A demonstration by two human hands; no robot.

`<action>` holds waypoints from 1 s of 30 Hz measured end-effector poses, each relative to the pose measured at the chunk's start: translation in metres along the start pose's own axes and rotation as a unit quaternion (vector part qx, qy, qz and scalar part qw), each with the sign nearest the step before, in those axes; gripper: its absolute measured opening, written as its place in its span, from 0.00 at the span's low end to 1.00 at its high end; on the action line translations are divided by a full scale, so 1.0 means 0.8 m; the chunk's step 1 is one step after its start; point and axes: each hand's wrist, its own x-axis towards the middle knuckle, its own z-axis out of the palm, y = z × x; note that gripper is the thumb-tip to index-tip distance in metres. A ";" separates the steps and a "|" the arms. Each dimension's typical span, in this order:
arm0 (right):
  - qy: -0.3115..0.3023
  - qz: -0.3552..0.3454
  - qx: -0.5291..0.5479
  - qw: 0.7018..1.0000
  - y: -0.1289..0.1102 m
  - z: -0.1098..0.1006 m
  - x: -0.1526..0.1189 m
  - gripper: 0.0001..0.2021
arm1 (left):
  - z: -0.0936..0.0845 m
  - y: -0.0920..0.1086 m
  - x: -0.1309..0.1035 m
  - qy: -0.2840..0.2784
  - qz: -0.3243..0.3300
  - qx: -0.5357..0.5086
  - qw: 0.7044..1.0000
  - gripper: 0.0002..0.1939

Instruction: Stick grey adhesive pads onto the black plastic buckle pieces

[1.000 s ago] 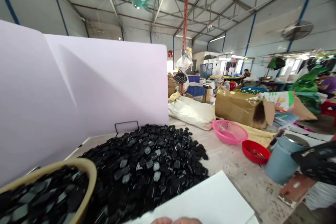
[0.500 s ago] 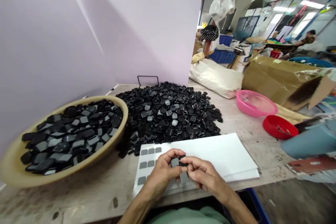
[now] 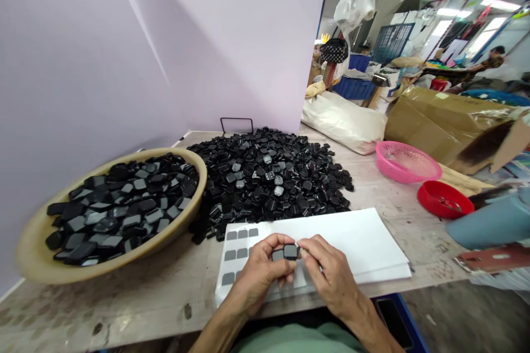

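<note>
My left hand (image 3: pixel 260 267) is closed around small black plastic pieces over the white sheets (image 3: pixel 351 237). One black piece (image 3: pixel 290 251) faces up with a grey rounded-square pad on its top. A second grey-faced piece (image 3: pixel 276 255) sits beside it, partly behind my left fingers. My right hand (image 3: pixel 333 270) pinches at the right edge of the front piece, thumb and forefinger together. Left of my hands, rows of grey pads (image 3: pixel 242 253) stick to the top sheet. Behind the sheets spreads a big heap of black pieces (image 3: pixel 265 182).
A wide beige basin (image 3: pixel 202 176) of grey-topped black pieces stands at left. To the right are a pink basket (image 3: pixel 408 176), a red bowl (image 3: pixel 443 212), a blue-grey cylinder (image 3: pixel 488 226) and a cardboard box (image 3: pixel 447 121). A pale partition (image 3: pixel 232 38) rises behind; a person (image 3: pixel 492 60) is far off.
A grey pad that hung below my right fingers now appears on the front black piece. My right hand has shifted slightly right, and the piece has turned face up.
</note>
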 end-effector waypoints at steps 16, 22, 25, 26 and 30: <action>-0.052 -0.025 -0.071 0.996 0.004 0.010 0.002 0.11 | -0.007 -0.007 0.006 0.022 0.012 0.069 0.997 0.11; -0.057 0.081 -0.179 0.979 0.025 -0.001 0.002 0.11 | -0.051 0.035 -0.010 0.183 0.111 0.181 0.960 0.10; -0.100 0.068 -0.184 0.975 0.016 0.002 0.004 0.09 | -0.064 0.045 -0.011 0.189 0.102 0.184 0.959 0.10; -0.122 0.055 -0.192 0.972 0.010 0.006 0.005 0.08 | -0.066 0.041 -0.008 0.177 0.086 0.188 0.962 0.10; -0.173 0.002 -0.246 0.954 -0.016 0.030 0.009 0.07 | -0.064 0.010 0.004 0.116 0.050 0.246 0.961 0.08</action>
